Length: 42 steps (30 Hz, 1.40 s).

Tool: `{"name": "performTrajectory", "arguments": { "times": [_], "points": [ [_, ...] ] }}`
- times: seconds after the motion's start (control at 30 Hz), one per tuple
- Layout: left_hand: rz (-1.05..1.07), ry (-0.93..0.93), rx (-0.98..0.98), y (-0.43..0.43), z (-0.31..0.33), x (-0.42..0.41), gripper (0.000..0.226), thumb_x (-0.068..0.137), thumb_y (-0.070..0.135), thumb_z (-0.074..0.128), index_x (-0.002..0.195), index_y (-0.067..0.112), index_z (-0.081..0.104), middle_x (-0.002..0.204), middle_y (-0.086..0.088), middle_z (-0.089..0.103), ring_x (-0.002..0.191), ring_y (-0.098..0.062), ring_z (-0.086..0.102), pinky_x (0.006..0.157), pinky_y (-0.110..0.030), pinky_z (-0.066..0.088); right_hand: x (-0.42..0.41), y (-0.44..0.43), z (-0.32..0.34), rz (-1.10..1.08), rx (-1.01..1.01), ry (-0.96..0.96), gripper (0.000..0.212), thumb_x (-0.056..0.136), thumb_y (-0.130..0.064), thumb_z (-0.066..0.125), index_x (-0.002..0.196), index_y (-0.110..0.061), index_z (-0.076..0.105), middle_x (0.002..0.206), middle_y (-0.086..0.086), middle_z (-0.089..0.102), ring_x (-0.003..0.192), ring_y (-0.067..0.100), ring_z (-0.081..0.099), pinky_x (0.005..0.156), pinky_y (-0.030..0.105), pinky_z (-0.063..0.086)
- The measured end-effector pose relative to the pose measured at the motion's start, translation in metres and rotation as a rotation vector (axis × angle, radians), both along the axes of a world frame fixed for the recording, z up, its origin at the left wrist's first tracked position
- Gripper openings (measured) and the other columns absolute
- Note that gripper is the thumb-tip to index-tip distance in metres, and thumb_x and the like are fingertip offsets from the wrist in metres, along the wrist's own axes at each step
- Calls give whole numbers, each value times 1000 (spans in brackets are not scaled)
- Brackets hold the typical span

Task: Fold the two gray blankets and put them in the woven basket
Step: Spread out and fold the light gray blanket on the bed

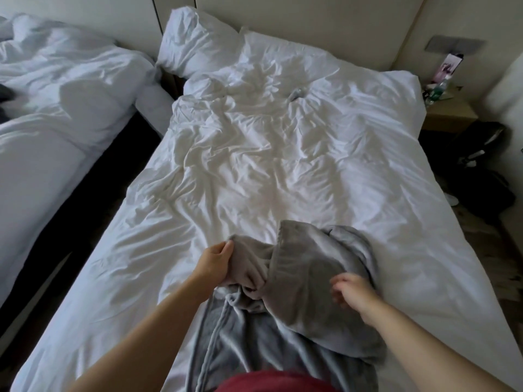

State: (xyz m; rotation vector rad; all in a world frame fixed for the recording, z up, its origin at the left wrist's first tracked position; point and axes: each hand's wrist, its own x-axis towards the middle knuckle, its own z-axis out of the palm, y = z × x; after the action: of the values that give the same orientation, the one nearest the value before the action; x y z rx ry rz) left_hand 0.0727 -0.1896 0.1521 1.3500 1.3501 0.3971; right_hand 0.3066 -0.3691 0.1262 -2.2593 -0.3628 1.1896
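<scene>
Rumpled white bed (283, 165): left hand (216, 260) pinches edge of gray blanket (311, 264), probably soft and floppy; right hand (352, 291) spread, empty; best taken by corners.

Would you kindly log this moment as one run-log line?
gray blanket: crumpled on white bed | left hand: grips its edge | right hand: open above it, blurred

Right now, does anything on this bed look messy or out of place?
The soft gray fleece blanket lies bunched and unfolded on the near end of the heavily wrinkled white duvet, draping off toward the person. The left hand grips its edge.
</scene>
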Motion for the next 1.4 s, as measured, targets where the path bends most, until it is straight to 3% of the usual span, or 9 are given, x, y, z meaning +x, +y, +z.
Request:
{"name": "performTrajectory", "arguments": {
  "times": [0.13,0.27,0.37,0.5,0.6,0.87,1.17,1.3,1.4],
  "points": [
    [-87,76,23,-4,8,-6,36,97,29,52,71,7,64,61,-6,54,58,-16,46,55,-25,37,-46,53,-1,563,123,-193,27,82,-15,59,106,-25,66,104,-7,66,96,9,62,81,15,43],
    [-84,149,115,-5,17,-12,32,92,31,60,68,12,67,59,-2,56,55,-14,45,52,-25,36,-83,82,-12,975,93,-247,44,73,-60,46,109,-35,53,113,-5,66,103,18,63,83,27,47],
    [-85,55,55,-4,23,-16,26,90,28,62,73,11,70,62,-1,60,57,-12,49,55,-23,40,-84,90,-16,1188,-90,-413,46,85,-41,52,123,-16,45,127,9,59,115,30,58,92,34,45],
    [-75,-71,34,5,41,-12,28,91,28,61,74,7,69,61,-3,55,59,-13,47,56,-26,38,-74,102,24,1119,-113,-479,45,90,-38,52,130,-17,45,132,7,56,119,28,56,94,33,43],
    [-56,-215,29,20,73,5,28,92,29,60,74,10,71,63,-2,59,59,-12,50,54,-23,39,-60,113,95,1054,98,-575,21,85,-38,59,101,-23,56,108,5,65,103,27,62,80,30,45],
    [-244,-437,257,34,184,72,31,94,30,57,75,8,67,63,-2,52,59,-14,44,53,-26,33,-16,109,258,897,587,-785,19,79,-8,68,94,-19,66,84,-12,55,78,2,50,74,10,38],
    [-490,-436,383,-5,235,96,40,93,49,50,82,16,71,70,5,58,66,-7,50,67,-29,41,-9,92,306,659,789,-935,29,74,-7,67,80,-30,52,73,-17,57,69,-3,55,60,10,39],
    [-578,-463,342,-4,233,81,20,91,32,61,88,14,69,74,-1,57,72,-14,49,69,-31,36,-4,93,312,728,590,-698,20,75,-18,70,77,-29,54,68,-13,60,60,-1,52,55,16,39],
    [-674,-409,336,-2,232,70,31,81,45,62,83,14,68,75,-9,47,72,-21,39,65,-35,28,1,96,307,825,476,-366,19,81,-22,72,78,-25,54,54,-17,56,49,-1,46,45,17,36]
  ]
}}
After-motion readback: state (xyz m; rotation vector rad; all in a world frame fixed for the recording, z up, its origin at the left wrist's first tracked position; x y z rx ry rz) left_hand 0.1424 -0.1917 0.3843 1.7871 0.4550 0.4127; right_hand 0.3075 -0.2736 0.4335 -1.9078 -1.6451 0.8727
